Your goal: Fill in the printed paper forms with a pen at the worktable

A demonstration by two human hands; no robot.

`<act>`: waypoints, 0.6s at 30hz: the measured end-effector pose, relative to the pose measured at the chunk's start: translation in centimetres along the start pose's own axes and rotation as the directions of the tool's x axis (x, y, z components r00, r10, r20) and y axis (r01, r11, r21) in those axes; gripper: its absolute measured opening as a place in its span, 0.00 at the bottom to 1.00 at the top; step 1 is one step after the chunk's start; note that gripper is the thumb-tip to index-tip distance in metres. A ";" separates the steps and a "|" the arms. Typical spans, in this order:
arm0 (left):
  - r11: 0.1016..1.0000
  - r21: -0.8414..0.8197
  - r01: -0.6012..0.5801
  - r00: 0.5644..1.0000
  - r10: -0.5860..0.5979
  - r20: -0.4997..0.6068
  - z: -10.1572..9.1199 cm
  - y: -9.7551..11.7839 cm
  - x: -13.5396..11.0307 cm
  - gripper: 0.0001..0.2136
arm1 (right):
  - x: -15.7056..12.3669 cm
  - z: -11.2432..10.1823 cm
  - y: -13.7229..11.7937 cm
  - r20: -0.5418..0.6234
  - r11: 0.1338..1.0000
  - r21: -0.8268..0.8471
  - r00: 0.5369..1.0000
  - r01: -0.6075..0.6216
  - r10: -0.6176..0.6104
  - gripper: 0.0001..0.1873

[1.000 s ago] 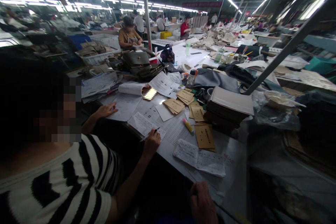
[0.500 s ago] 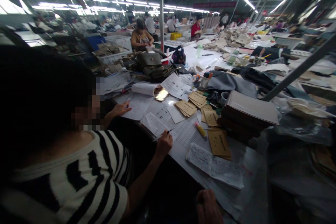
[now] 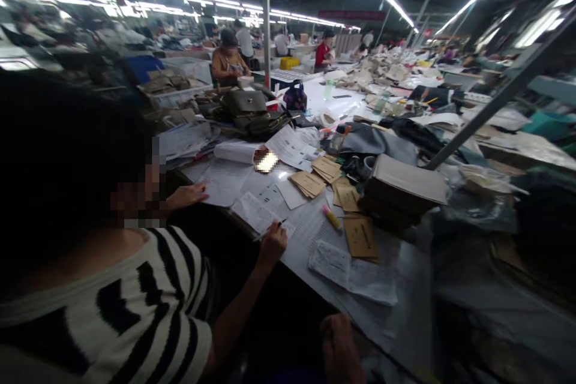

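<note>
My right hand (image 3: 338, 345) shows at the bottom edge, dim and blurred, close to the near edge of the white table (image 3: 405, 312); I see nothing in it. My left hand is out of view. A co-worker in a black-and-white striped top (image 3: 135, 312) sits at my left. That person's right hand (image 3: 273, 244) holds a pen over printed sheets (image 3: 256, 213), and the other hand (image 3: 186, 195) rests flat on another sheet. Handwritten notes (image 3: 351, 270) lie nearest my hand.
Brown envelopes (image 3: 360, 237), a yellow-and-pink marker (image 3: 332, 216), a stack of boards (image 3: 405, 186) and a paper roll (image 3: 234, 152) lie on the table. Dark bags (image 3: 249, 108) stand behind. A slanted metal bar (image 3: 490, 102) crosses at the right. Other people work at far tables.
The view has swung slightly, right then back left. The co-worker's pen hand stays on the sheets. My hand stays at the bottom edge.
</note>
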State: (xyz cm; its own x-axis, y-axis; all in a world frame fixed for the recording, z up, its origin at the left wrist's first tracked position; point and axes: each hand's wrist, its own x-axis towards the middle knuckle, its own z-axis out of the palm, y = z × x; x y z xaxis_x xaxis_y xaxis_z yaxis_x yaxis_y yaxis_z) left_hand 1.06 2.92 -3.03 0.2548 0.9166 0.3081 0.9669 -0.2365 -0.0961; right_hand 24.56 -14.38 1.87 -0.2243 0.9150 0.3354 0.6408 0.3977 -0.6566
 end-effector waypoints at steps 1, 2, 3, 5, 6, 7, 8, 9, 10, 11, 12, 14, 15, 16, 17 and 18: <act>0.998 0.054 -0.024 1.000 0.025 -0.015 0.2 -0.1 0.0 0.15 | -0.1 0.0 -0.1 -0.003 1.000 -0.001 1.000 -0.002 0.002 0.15; 0.991 0.124 -0.056 0.998 0.060 -0.026 0.4 -0.1 0.0 0.15 | -0.2 0.0 -0.2 -0.010 1.000 -0.001 1.000 -0.002 0.002 0.16; 0.976 0.196 -0.092 0.994 0.100 -0.035 0.4 -0.1 0.0 0.15 | -0.3 0.0 -0.1 -0.019 1.000 0.001 1.000 -0.003 0.003 0.16; 0.947 0.288 -0.143 0.986 0.163 -0.045 0.2 -0.1 0.0 0.14 | -0.6 0.1 0.0 -0.035 1.000 0.013 0.999 -0.008 0.009 0.17; 0.939 0.310 -0.148 0.984 0.172 -0.049 0.1 -0.1 0.0 0.14 | -0.8 0.1 0.2 -0.039 1.000 0.019 0.999 -0.012 0.012 0.17; 0.935 0.323 -0.148 0.983 0.174 -0.053 -0.1 -0.1 0.0 0.13 | -0.9 0.1 0.3 -0.044 1.000 0.023 0.999 -0.013 0.014 0.17; 0.932 0.330 -0.148 0.983 0.176 -0.055 -0.3 -0.1 0.0 0.13 | -1.0 0.1 0.4 -0.049 1.000 0.023 0.999 -0.015 0.016 0.17; 0.932 0.332 -0.148 0.982 0.177 -0.058 -0.4 -0.1 0.0 0.13 | -1.1 0.1 0.5 -0.055 1.000 0.020 0.998 -0.017 0.018 0.17; 0.931 0.332 -0.151 0.982 0.180 -0.058 -0.5 -0.1 0.0 0.12 | -1.2 0.1 0.6 -0.062 1.000 0.016 0.998 -0.018 0.019 0.17; 0.931 0.330 -0.156 0.981 0.185 -0.058 -0.5 -0.1 0.0 0.12 | -1.2 0.2 0.7 -0.069 1.000 0.013 0.997 -0.016 0.017 0.17; 0.933 0.323 -0.156 0.981 0.185 -0.059 -0.6 -0.1 0.0 0.11 | -1.2 0.2 0.9 -0.074 1.000 0.011 0.997 -0.013 0.014 0.17; 0.941 0.308 -0.144 0.983 0.172 -0.065 -0.5 -0.2 0.0 0.10 | -1.1 0.2 1.2 -0.081 1.000 0.011 0.997 -0.001 0.002 0.17; 0.941 0.308 -0.143 0.983 0.171 -0.066 -0.5 -0.2 0.0 0.10 | -1.1 0.2 1.3 -0.089 1.000 0.011 0.996 0.013 -0.012 0.17; 0.940 0.308 -0.144 0.983 0.172 -0.067 -0.5 -0.2 0.0 0.10 | -1.0 0.2 1.4 -0.097 1.000 0.010 0.995 0.028 -0.027 0.17; 0.942 0.303 -0.141 0.983 0.169 -0.069 -0.4 -0.2 0.0 0.10 | -1.0 0.2 1.5 -0.100 0.999 0.010 0.994 0.041 -0.040 0.16; 0.944 0.300 -0.139 0.983 0.168 -0.071 -0.4 -0.2 0.0 0.10 | -0.9 0.2 1.5 -0.099 0.999 0.013 0.994 0.050 -0.049 0.16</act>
State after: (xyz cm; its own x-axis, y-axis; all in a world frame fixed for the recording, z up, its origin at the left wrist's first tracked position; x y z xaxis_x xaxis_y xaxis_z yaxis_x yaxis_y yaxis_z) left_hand 0.90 2.82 -2.64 0.4136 0.8389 0.3538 0.8724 -0.2540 -0.4175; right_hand 25.60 -14.62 0.44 -0.1811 0.8833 0.4324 0.6194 0.4440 -0.6475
